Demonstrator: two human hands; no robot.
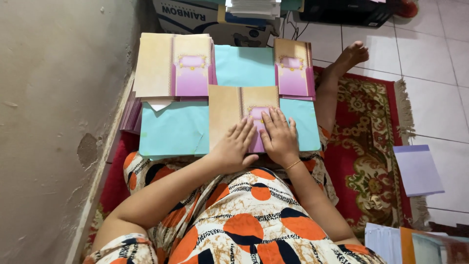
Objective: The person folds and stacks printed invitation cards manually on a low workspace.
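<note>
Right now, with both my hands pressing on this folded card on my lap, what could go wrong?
1. The tan and purple card lies on a turquoise sheet balanced on your lap; the sheet could tip, spilling everything.
2. The left hand and right hand press flat near the fold, so an uneven push might crease it crookedly.
3. The card stack beyond overhangs toward the wall and could slide off if the lap shifts.

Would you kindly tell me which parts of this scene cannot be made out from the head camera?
- Card: its lower right part is hidden under the left hand and right hand.
- Paper stack: cut off by the top edge.
- Papers: cut off by the bottom edge.
</note>
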